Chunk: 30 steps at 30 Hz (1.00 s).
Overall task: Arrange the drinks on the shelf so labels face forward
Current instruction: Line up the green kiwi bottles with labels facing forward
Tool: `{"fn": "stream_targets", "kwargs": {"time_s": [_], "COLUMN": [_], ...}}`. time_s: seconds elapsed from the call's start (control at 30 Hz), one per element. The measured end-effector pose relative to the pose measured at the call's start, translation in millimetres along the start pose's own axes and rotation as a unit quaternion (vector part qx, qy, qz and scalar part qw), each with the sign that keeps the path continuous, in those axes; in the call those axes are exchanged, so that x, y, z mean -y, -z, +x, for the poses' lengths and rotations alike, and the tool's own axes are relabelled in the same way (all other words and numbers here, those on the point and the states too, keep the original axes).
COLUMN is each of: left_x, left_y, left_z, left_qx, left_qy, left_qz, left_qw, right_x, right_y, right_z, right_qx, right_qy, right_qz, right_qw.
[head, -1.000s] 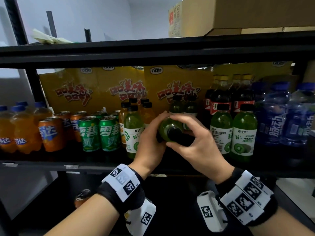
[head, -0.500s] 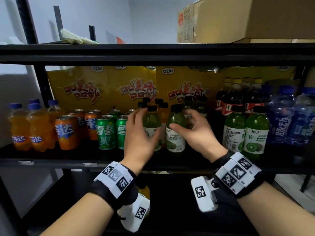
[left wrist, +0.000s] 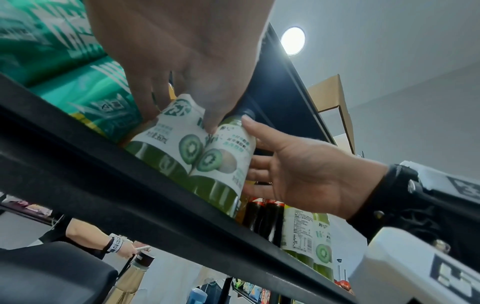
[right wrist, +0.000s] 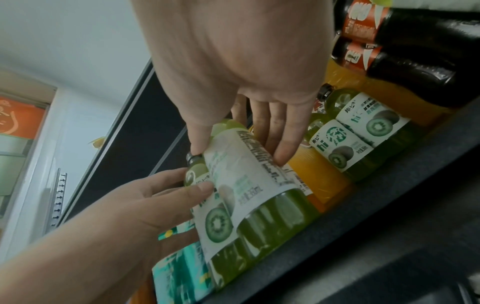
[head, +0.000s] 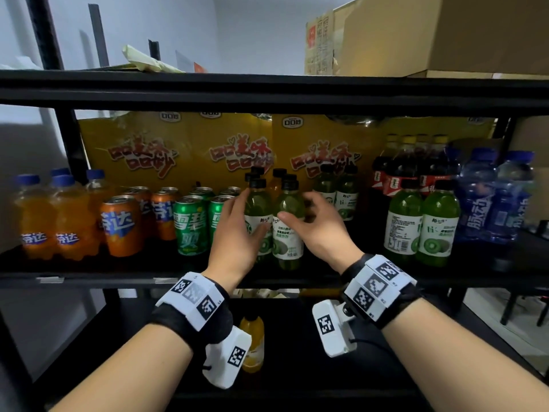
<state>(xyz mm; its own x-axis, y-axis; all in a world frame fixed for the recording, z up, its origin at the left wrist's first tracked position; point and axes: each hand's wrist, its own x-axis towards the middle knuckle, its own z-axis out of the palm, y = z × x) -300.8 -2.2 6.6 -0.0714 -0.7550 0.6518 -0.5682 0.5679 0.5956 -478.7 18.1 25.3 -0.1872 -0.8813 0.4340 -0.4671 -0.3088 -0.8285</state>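
Two kiwi-juice bottles [head: 287,230], upright at shelf [head: 267,276] front. Left hand [head: 237,233] and right hand [head: 320,230] rest loosely spread against them, gripping neither. Step: final label alignment; next likely a slight twist of the right bottle.

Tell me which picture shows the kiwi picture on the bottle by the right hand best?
The left wrist view: the right-hand kiwi bottle shows its kiwi slice face-on. The head view half hides it behind the thumb; the right wrist view shows mostly small print.
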Motion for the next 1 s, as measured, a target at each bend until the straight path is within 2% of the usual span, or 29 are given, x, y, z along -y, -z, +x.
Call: {"fn": "stream_targets", "kwargs": {"time_s": [0.07,0.1,0.17,0.2,0.23,0.3,0.37,0.43,0.57,0.67,0.83,1.0], "left_x": [-5.5,-10.6,-27.6,-38.5,-49.7,-70.1,-82.0,-85.9,-89.9,-88.0,-79.6,-75.2], "left_y": [-0.1,0.5,-0.5,-4.2,-10.4,-30.6,-55.4,-78.5,-107.7,-121.8,-130.4,-135.1], "left_z": [-4.8,-8.3,-16.4,-20.6,-24.9,-36.1,-47.9,-49.3,-30.9,-18.4,-6.0,-7.7], "left_qx": [-0.015,-0.049,-0.149,-0.168,-0.148,-0.018,0.117,0.188,0.270,0.303,0.353,0.353], "left_qy": [-0.001,-0.021,-0.120,-0.172,-0.214,-0.251,-0.224,-0.161,-0.081,-0.039,-0.043,-0.031], "left_qz": [-0.002,-0.004,-0.016,-0.027,-0.035,-0.025,0.023,0.036,0.108,0.185,0.225,0.203], "left_qw": [1.000,0.999,0.981,0.970,0.965,0.967,0.967,0.968,0.953,0.934,0.907,0.913], "right_x": [-1.2,-1.6,-1.9,-1.2,-1.0,-2.5,-3.5,-4.9,-1.2,6.6,20.7,24.8], "right_y": [3.0,5.3,14.2,21.3,30.1,51.8,73.5,91.7,102.2,93.5,76.2,68.0], "right_z": [0.1,0.4,2.4,4.6,8.3,17.9,28.6,40.4,63.3,80.0,110.8,134.1], "right_qx": [0.018,0.028,0.039,0.038,0.033,0.024,0.014,0.006,0.040,0.082,0.106,0.129], "right_qy": [-0.011,-0.015,-0.016,-0.016,-0.016,-0.019,-0.023,-0.017,0.006,0.019,0.022,0.009], "right_qz": [-0.004,-0.008,-0.020,-0.025,-0.028,-0.028,-0.030,-0.042,-0.109,-0.156,-0.214,-0.294], "right_qw": [1.000,0.999,0.999,0.999,0.999,0.999,0.999,0.999,0.993,0.984,0.971,0.947]}}
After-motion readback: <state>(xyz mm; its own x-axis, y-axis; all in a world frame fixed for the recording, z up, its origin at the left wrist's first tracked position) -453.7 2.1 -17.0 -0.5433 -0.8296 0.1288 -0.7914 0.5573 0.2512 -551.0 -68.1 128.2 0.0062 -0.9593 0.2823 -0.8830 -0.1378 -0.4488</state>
